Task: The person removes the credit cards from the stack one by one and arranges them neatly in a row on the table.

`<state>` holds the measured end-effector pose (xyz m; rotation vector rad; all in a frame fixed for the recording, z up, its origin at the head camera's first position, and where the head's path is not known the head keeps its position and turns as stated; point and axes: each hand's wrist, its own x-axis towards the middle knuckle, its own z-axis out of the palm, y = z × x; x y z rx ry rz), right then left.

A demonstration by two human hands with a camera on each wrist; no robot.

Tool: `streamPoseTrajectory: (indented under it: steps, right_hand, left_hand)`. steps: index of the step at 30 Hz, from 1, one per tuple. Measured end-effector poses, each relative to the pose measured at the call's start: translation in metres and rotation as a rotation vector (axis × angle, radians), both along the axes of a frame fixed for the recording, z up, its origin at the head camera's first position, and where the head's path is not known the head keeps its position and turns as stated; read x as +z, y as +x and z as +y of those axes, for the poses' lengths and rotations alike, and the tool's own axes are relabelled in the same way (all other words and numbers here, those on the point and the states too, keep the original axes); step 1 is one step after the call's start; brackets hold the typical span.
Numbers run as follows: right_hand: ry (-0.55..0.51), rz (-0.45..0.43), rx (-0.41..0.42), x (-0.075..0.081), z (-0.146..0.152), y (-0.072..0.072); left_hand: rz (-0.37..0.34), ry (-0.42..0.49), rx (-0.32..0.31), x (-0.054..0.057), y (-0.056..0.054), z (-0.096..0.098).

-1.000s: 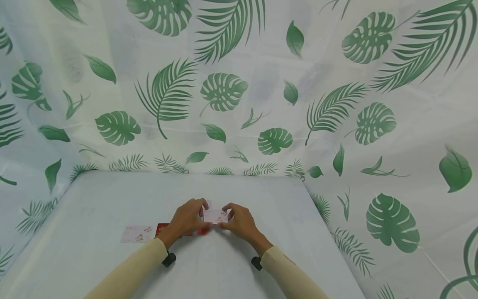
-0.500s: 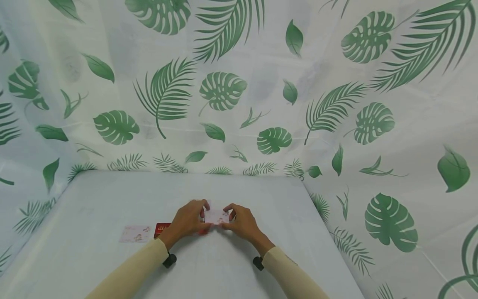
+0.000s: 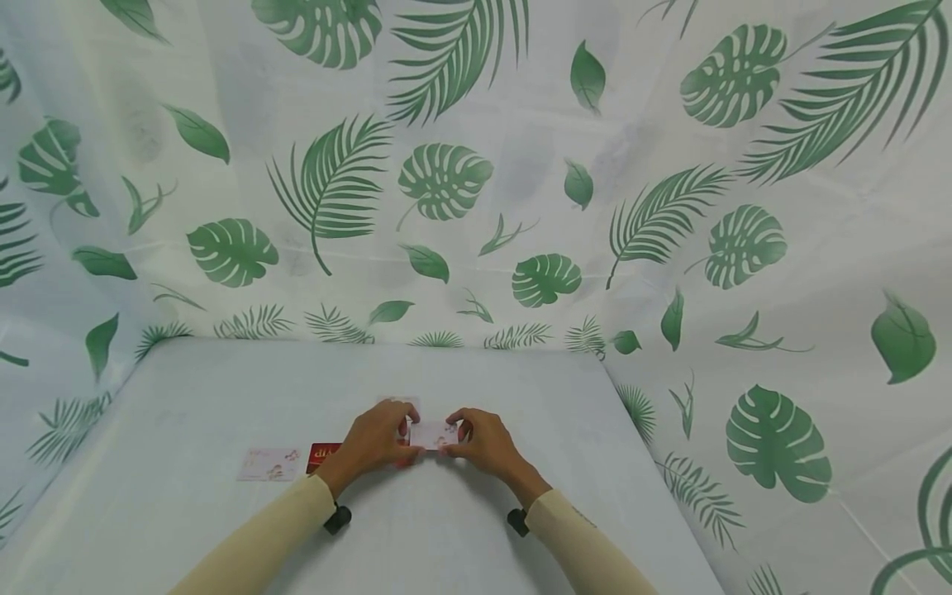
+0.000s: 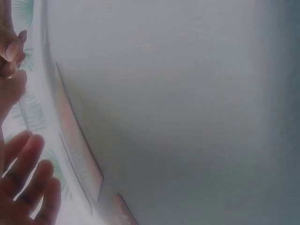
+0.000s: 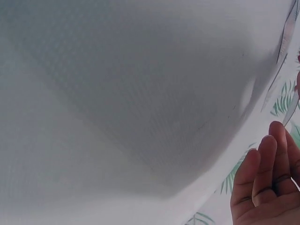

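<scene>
In the head view, a pale card with a small pink floral print [image 3: 433, 435] is held just above the table between both hands. My left hand [image 3: 375, 438] pinches its left edge between thumb and fingers. On the opposite edge, my right hand [image 3: 483, 442] pinches it the same way. The left wrist view catches the held card [image 4: 24, 115] edge-on, beside the left hand's fingers [image 4: 28, 173]. In the right wrist view, the right hand's fingers [image 5: 267, 159] show below the thin edge of the card [image 5: 291, 111].
On the white table [image 3: 595, 496] lie a pale printed card [image 3: 269, 464] and a red VIP card [image 3: 323, 457], partly covered by the left forearm. Red [image 3: 406, 457] shows by the left thumb. Another pale card [image 3: 402, 402] lies behind the left hand. A leaf-print curtain [image 3: 476, 207] surrounds the table.
Both hands have shifted slightly right with the held card. More of the pale card behind the left hand now shows. The other cards stay put.
</scene>
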<state>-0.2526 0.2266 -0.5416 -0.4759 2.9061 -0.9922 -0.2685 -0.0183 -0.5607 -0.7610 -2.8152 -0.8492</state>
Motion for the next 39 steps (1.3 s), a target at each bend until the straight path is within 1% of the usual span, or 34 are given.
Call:
streamPoseTrajectory:
  steps: [5, 12, 15, 19, 27, 33, 39]
  right_hand:
    - [0.005, 0.003, 0.021, -0.001, 0.002, -0.002]
    - [0.022, -0.016, 0.024, -0.003, 0.005, -0.002]
    - [0.028, -0.028, 0.020, -0.004, 0.007, -0.001]
    - [0.039, -0.041, 0.012, -0.006, 0.010, -0.001]
    - [0.053, -0.033, 0.017, -0.009, 0.014, 0.000]
    - [0.061, -0.022, 0.024, -0.010, 0.015, 0.000]
    - [0.066, -0.022, 0.024, -0.012, 0.017, 0.002]
  left_hand:
    - [0.005, 0.002, -0.009, -0.002, -0.002, 0.001]
    - [-0.025, -0.013, -0.023, -0.003, -0.002, 0.000]
    - [-0.024, -0.025, -0.028, -0.004, -0.002, 0.000]
    - [-0.020, -0.035, -0.032, -0.006, -0.002, 0.000]
    - [-0.027, -0.035, -0.043, -0.007, 0.001, 0.001]
    - [-0.017, -0.043, -0.046, -0.008, 0.001, 0.003]
    - [0.007, -0.058, -0.050, -0.012, 0.001, 0.006]
